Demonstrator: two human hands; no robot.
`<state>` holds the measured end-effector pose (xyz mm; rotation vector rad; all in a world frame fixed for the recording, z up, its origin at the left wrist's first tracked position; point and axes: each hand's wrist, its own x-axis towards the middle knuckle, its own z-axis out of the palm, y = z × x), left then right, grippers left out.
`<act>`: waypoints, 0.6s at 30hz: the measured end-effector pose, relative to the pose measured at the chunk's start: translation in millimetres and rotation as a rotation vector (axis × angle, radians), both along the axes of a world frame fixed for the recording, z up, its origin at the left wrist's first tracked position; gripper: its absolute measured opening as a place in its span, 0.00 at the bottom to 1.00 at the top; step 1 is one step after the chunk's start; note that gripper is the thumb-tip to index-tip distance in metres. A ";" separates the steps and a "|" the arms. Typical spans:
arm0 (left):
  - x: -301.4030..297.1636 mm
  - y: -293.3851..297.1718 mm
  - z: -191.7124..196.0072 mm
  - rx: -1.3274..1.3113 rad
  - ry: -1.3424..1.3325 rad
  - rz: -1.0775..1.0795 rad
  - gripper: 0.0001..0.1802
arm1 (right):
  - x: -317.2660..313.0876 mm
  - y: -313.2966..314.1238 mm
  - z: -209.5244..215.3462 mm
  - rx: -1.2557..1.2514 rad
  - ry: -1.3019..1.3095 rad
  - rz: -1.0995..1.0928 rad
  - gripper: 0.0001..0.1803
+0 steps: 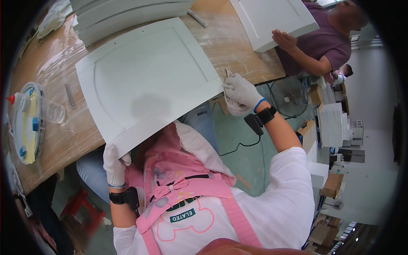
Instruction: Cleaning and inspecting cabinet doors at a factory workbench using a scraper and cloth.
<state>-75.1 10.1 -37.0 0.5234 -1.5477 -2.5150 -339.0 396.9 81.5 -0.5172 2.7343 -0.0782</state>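
Observation:
A white cabinet door panel (148,72) with a recessed centre lies on the table, its near edge sticking out over my lap. My left hand (114,165), in a white knit glove, is closed on the panel's near left corner. At the near right corner is my right hand (241,90), gloved the same way, with its fingers wrapped round a crumpled white cloth (235,107). Part of the cloth rests against the panel's edge and the rest hangs below the hand.
White panels (131,17) are stacked behind. At left a clear bottle with a red tip (19,102) is by a round lid-like tray (41,140). Across the table at right, a person's hand (284,40) touches another white panel (272,19). A fan (289,97) stands right.

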 end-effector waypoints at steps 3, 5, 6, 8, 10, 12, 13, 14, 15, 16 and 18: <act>-0.5 -3.7 -3.1 0.002 0.008 -0.016 0.31 | 3.2 0.3 8.2 0.058 0.133 0.018 0.14; -0.8 -1.8 -1.4 0.004 0.017 -0.025 0.31 | 8.4 2.2 24.2 0.184 0.270 -0.044 0.13; -0.2 -3.3 -2.7 -0.005 0.031 -0.029 0.31 | 9.7 3.7 31.3 0.246 0.338 -0.076 0.12; -0.9 -4.2 -6.4 -0.019 0.057 -0.048 0.31 | 11.7 10.4 26.7 0.190 0.341 -0.083 0.11; -0.7 -4.3 -7.4 -0.035 0.055 -0.040 0.30 | 15.7 9.1 21.7 0.130 0.279 -0.107 0.12; -0.9 -4.3 -7.3 -0.042 0.050 -0.035 0.30 | 18.9 0.8 18.5 0.134 0.235 -0.094 0.15; -1.4 -3.6 -7.0 -0.040 0.047 -0.033 0.29 | 20.1 -1.5 17.7 0.137 0.213 -0.086 0.16; -1.7 -3.1 -6.9 -0.038 0.044 -0.032 0.29 | 20.5 -1.6 19.2 0.123 0.188 -0.076 0.18; -1.8 -2.5 -7.6 -0.032 0.043 -0.030 0.29 | 20.6 -1.7 21.9 0.108 0.163 -0.066 0.20; -2.0 -2.3 -8.0 -0.028 0.041 -0.029 0.29 | 20.4 -1.8 23.4 0.091 0.138 -0.056 0.22; -2.4 -1.8 -6.4 -0.020 0.037 -0.026 0.28 | 17.5 -2.6 22.4 0.059 0.118 -0.030 0.24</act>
